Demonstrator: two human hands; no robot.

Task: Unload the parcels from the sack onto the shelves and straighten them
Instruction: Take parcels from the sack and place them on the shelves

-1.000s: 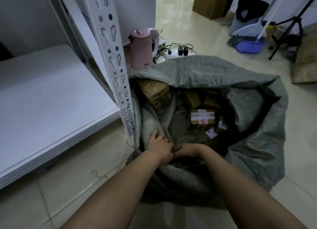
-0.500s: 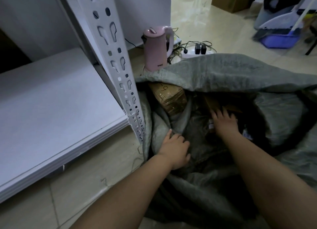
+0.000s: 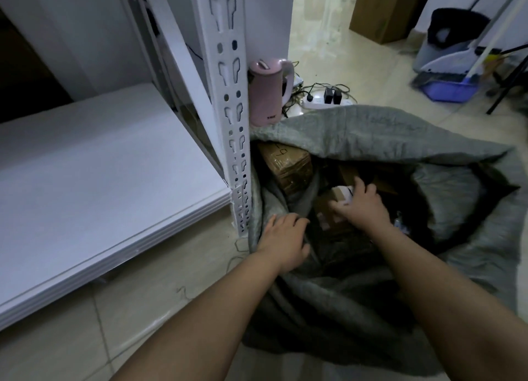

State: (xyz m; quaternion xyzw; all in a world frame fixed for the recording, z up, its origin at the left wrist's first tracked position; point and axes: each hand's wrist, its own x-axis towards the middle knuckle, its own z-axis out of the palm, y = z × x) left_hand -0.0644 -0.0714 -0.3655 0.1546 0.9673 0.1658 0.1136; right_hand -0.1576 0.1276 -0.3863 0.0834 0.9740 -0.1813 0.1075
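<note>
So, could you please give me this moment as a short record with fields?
sack: grey sack open on the floor beside the shelf post
parcels: taped brown parcel at the sack's left side; others deeper in, dim
left hand: left hand rests on the sack's near edge
right hand: right hand inside the sack, on a small parcel; grip unclear
shelf: white shelf holds no parcels in view
nearby: pink kettle
</note>
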